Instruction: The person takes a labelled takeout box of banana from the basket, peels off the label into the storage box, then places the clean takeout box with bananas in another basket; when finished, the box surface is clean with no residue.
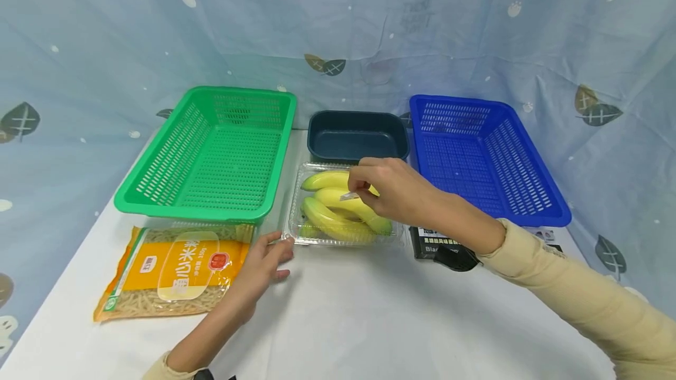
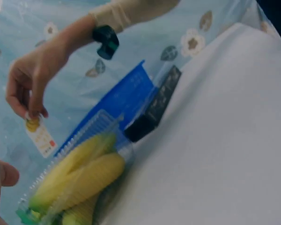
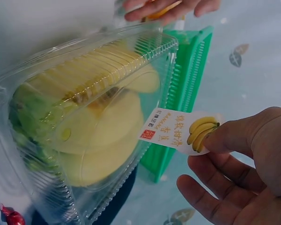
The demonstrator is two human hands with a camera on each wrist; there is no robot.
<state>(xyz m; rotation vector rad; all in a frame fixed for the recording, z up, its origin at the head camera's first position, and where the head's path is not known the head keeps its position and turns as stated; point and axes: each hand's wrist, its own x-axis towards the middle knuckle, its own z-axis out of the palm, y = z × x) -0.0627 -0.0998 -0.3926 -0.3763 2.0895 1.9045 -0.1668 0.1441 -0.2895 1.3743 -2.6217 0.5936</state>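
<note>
The paper label (image 3: 178, 133) looks thin and easy to tear. The right hand (image 1: 391, 189) pinches its edge above the banana box (image 1: 296, 233) on the worktop (image 1: 369, 309). The left hand (image 1: 261, 268), fingers straight, steadies the box's corner.

Near half of the surface (image 1: 369, 309) in front of me is bare, so my hands can pass there freely. My left hand (image 1: 261, 265) sits in the gap between the noodle bag (image 1: 169, 271) and the clear banana box (image 1: 343, 207). Behind, the green basket (image 1: 211, 154), dark tray (image 1: 358, 133) and blue basket (image 1: 483, 157) stand side by side, walling off the back. A black packet (image 1: 430, 245) lies just right of the box. My right hand (image 1: 393, 189) hangs over the box.
</note>
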